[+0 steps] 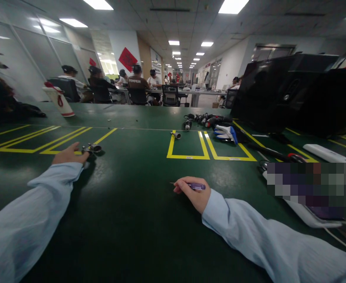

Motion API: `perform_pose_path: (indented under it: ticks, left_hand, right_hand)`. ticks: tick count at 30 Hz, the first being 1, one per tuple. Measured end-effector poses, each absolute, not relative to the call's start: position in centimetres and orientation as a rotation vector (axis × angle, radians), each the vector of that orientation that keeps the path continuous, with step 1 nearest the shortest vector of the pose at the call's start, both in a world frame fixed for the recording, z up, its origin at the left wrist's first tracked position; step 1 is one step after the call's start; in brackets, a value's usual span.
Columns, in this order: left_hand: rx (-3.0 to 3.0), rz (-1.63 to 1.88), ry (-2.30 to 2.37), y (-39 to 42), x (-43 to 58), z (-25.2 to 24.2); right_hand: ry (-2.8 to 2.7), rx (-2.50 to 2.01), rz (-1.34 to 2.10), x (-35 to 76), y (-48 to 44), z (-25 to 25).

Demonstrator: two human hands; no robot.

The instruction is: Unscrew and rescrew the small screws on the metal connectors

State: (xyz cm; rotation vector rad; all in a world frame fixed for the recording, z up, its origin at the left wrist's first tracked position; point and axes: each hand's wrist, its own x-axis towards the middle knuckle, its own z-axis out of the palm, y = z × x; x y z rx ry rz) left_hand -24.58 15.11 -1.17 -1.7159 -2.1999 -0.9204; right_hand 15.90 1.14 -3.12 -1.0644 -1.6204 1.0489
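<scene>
Your right hand [194, 192] is closed around a small purple-handled screwdriver [198, 186], which points left above the green table [131, 220]. Your left hand [69, 155] is at a metal part [96, 149] on that table, near yellow tape [106, 136]; I cannot tell whether it grips the part.

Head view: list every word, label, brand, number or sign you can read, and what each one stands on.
"PUMPKIN": on the back of the brown short-sleeved shirt of a seated person.
Too small to read: the small white paper labels on the yellow tape outlines right of centre.
Too blurred to read: the dark marking on the red diamond-shaped sign on the white pillar.
No number is legible.
</scene>
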Motion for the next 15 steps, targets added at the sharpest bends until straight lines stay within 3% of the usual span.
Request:
perform_pose_path:
  ticks: [5,10,13,15]
  left_hand:
    - [-1.853,-0.979,-1.713,11.9,-19.6,-1.4]
    - [-2.770,-0.783,-1.124,3.3,-6.9,-3.1]
    - [-3.155,-0.590,-0.751,-1.2,-2.1,-3.8]
    - [-3.240,-0.550,-0.745,-2.7,-1.2,-3.9]
  right_hand:
    - [-1.683,-1.004,0.857,16.5,0.8,-2.8]
    - [-1.947,-0.813,0.524,16.4,-0.6,-2.2]
    - [-2.186,-0.707,0.537,15.6,-1.6,-2.4]
    - [-2.373,-0.712,0.572,15.0,-2.0,-2.7]
